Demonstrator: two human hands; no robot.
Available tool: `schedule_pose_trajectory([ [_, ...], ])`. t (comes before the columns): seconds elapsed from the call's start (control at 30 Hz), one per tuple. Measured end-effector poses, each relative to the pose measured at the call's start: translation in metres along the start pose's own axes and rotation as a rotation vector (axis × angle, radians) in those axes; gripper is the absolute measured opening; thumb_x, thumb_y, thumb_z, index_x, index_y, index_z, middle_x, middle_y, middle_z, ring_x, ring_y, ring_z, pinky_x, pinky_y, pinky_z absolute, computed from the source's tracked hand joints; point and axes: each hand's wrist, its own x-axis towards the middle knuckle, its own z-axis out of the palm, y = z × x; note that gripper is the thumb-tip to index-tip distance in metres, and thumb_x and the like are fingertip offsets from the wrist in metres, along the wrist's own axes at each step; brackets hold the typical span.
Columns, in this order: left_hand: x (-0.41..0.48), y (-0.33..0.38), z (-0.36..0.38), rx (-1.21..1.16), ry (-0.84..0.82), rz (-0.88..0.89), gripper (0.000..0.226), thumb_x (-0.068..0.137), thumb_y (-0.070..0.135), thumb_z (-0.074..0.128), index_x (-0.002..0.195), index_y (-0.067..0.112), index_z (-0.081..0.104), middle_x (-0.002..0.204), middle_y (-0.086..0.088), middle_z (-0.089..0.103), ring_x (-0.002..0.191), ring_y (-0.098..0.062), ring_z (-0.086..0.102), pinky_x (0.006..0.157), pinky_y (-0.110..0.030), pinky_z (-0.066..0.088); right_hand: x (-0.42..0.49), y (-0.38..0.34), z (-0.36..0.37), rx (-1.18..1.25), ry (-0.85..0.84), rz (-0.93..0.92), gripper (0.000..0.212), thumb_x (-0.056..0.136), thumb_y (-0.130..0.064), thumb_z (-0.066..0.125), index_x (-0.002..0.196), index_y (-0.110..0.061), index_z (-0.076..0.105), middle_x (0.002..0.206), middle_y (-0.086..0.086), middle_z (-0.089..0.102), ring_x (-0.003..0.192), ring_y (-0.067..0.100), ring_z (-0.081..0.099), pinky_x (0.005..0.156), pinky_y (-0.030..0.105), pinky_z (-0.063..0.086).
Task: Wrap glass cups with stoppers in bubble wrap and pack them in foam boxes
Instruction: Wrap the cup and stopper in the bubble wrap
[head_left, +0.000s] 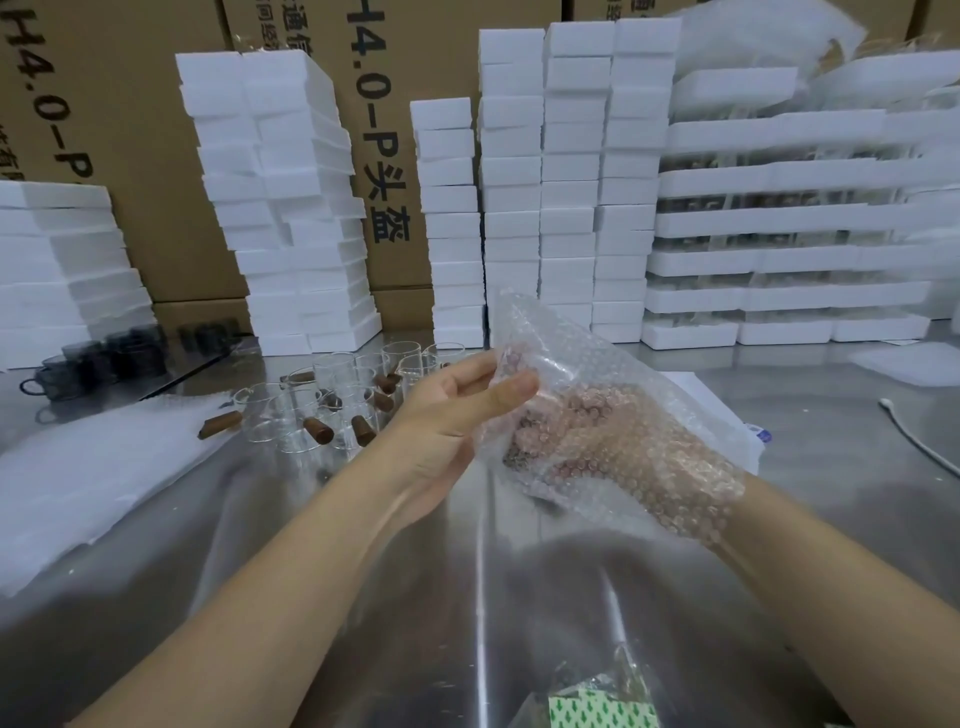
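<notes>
Bubble wrap sheet, clear and crinkled (582, 364), is held up in both hands over the shiny steel surface (841, 384). The left hand (452, 415) pinches the sheet's left edge between thumb and nearly straight fingers. The right hand (623, 447) lies beneath the wrap and shows only as a blur through the bubbles. Its fingers seem to curl round something, but I cannot tell their hold for sure, nor see a cup clearly inside.

At 10 o'clock from the hands, near them, a cluster of clear glass cups (343, 384) stands unwrapped, with brown cylindrical stoppers (318, 431) scattered among them. Farther out at 9 o'clock are dark smoked mugs (93, 358), and at 8 o'clock lies a pile of flat white foam sheets (78, 483). Tall stacks of white foam boxes (571, 182) rise at 12 o'clock against brown cardboard cartons (145, 156). At 2 o'clock stand long white foam trays (769, 260) with glassware between their layers.

By my reading, one wrap is under way. The loose cups remain to be wrapped, and no foam box is open near the hands.
</notes>
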Motion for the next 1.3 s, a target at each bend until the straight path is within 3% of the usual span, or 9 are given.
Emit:
schedule_pose_trajectory([
  [0.13,0.003,0.0,-0.005,-0.067,0.07,0.04,0.077,0.081,0.035,0.088,0.145,0.002,0.062,0.142,-0.015,0.07,0.138,-0.034,0.063,0.127,-0.055,0.037,0.002,-0.009,0.004,-0.057,-0.037,0.044,0.014,0.097,-0.004,0.069,0.102,-0.015,0.076,0.095,0.005,0.08,0.087,0.017,0.079,0.07,0.03,0.063],
  [0.33,0.003,0.007,-0.015,-0.262,0.217,0.06,0.061,0.089,0.04,0.078,0.14,0.008,0.067,0.135,-0.012,0.075,0.126,-0.03,0.072,0.108,-0.055,0.057,-0.013,-0.023,0.013,-0.28,0.425,-0.285,0.023,0.103,-0.043,0.063,0.093,-0.025,0.074,0.091,-0.011,0.076,0.09,0.01,0.071,0.077,0.031,0.056],
  [0.4,0.003,0.007,-0.015,-0.296,0.237,0.052,0.058,0.088,0.039,0.079,0.137,0.008,0.069,0.133,-0.012,0.076,0.123,-0.029,0.073,0.101,-0.053,0.061,-0.018,-0.029,0.017,-0.305,0.505,-0.388,0.035,0.101,-0.066,0.048,0.105,-0.038,0.067,0.105,-0.021,0.069,0.101,0.002,0.064,0.09,0.034,0.05],
  [0.53,0.001,0.004,-0.012,-0.262,0.224,0.006,0.065,0.088,0.041,0.08,0.142,0.008,0.066,0.136,-0.014,0.074,0.127,-0.033,0.071,0.111,-0.063,0.052,-0.02,-0.033,0.019,-0.097,0.246,-0.26,0.085,0.067,-0.1,0.051,0.144,-0.07,0.032,0.158,-0.022,0.034,0.129,-0.011,0.048,0.105,0.049,0.052],
  [0.67,0.0,0.002,-0.008,-0.221,0.2,-0.007,0.061,0.096,0.039,0.075,0.146,0.006,0.062,0.139,-0.016,0.072,0.129,-0.035,0.07,0.114,-0.064,0.049,-0.023,-0.032,0.021,-0.169,0.157,-0.229,0.106,0.059,-0.087,0.077,0.142,-0.081,0.012,0.17,-0.01,0.018,0.11,-0.019,0.061,0.094,0.044,0.06],
  [0.83,-0.002,0.004,-0.006,-0.199,0.09,-0.008,0.062,0.097,0.044,0.072,0.146,0.008,0.063,0.142,-0.018,0.07,0.131,-0.035,0.068,0.107,-0.055,0.057,-0.015,-0.023,0.015,-0.248,0.127,-0.272,0.118,0.06,-0.061,0.097,0.145,-0.077,0.017,0.149,-0.015,0.056,0.125,0.006,0.066,0.107,0.038,0.051],
  [0.97,-0.003,0.004,-0.005,-0.153,-0.017,-0.02,0.065,0.097,0.046,0.073,0.147,0.007,0.062,0.146,-0.019,0.066,0.136,-0.037,0.064,0.115,-0.057,0.05,-0.015,-0.019,0.02,-0.375,0.09,-0.331,0.094,0.07,-0.047,0.095,0.144,-0.061,0.039,0.14,-0.021,0.059,0.119,0.005,0.066,0.093,0.025,0.059],
  [1.07,-0.003,0.001,-0.004,-0.092,-0.015,-0.023,0.069,0.093,0.045,0.077,0.146,0.003,0.061,0.143,-0.023,0.067,0.134,-0.04,0.065,0.117,-0.061,0.047,-0.015,-0.019,0.019,-0.361,0.167,-0.324,0.051,0.082,-0.026,0.087,0.122,-0.041,0.06,0.113,-0.01,0.073,0.102,0.016,0.072,0.087,0.038,0.062],
  [1.3,-0.002,0.001,-0.009,-0.065,-0.014,0.0,0.068,0.091,0.043,0.083,0.144,0.004,0.064,0.143,-0.021,0.068,0.136,-0.039,0.064,0.121,-0.059,0.042,-0.017,-0.022,0.011,-0.519,0.358,-0.319,0.014,0.089,-0.035,0.077,0.101,-0.029,0.073,0.1,-0.009,0.07,0.1,0.013,0.063,0.085,0.032,0.049],
])
